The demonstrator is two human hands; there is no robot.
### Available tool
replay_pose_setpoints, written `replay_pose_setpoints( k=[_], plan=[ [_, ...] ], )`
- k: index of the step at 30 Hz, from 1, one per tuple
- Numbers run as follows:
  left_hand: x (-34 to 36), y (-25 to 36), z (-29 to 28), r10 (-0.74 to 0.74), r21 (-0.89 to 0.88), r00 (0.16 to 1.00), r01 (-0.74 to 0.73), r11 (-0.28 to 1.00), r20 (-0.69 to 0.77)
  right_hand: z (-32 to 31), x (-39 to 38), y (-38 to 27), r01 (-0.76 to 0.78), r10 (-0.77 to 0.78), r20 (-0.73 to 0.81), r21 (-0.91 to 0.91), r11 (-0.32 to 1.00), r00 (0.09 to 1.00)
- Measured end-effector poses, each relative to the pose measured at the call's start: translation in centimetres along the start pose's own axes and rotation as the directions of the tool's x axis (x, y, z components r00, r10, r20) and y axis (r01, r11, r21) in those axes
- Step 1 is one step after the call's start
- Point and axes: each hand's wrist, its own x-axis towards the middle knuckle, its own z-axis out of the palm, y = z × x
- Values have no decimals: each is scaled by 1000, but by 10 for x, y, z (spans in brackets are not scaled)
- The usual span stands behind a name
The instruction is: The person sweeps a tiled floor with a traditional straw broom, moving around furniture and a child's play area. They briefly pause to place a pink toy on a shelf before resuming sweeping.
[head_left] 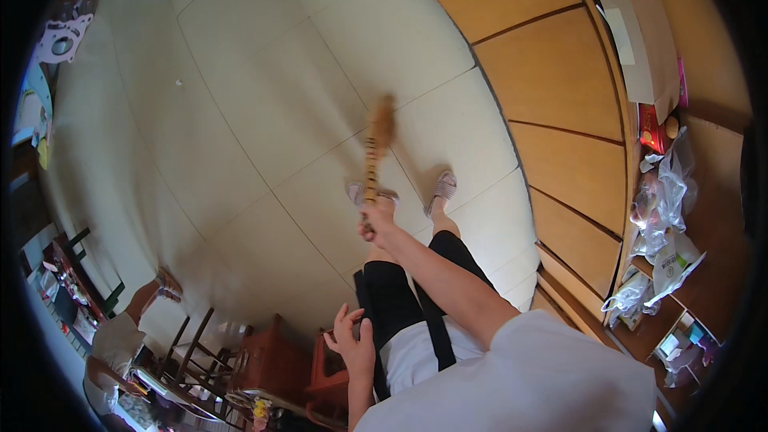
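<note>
My right hand [377, 220] is closed round the end of a short hand broom [373, 152], held out in front of my legs. The broom has a banded, tan handle and a brown bristle head, blurred by motion, at its far end over the pale floor tiles. Whether the bristles touch the floor, I cannot tell. Lower and to the left, my left hand [352, 342] hangs beside my thigh with nothing in it, its fingers apart and slightly bent.
Wooden cabinets [552, 72] line the right side, with a cardboard box [640, 32] and plastic bags [664, 200] on top. A small white scrap [179, 82] lies on the tiled floor [240, 56]. At lower left are a seated person [120, 340] and dark wooden chairs [200, 344].
</note>
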Motion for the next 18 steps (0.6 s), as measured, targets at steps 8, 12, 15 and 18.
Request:
replay_pose_setpoints(
  k=[8,12,15,18],
  plan=[
    [19,12,-34,31,-35,995,-34,999,-91,54,-5,-105,207,-166,276,-128,970,947],
    [34,56,-53,47,-47,989,-54,997,-140,11,-41,-159,411,-390,128,-256,875,912],
    [60,76,-47,70,-40,984,-77,996,-165,-29,-56,-216,479,-507,17,-359,801,862],
    [79,104,-34,40,-83,987,-53,995,-158,-57,-36,-293,473,-544,-25,-460,751,839]
  ],
)
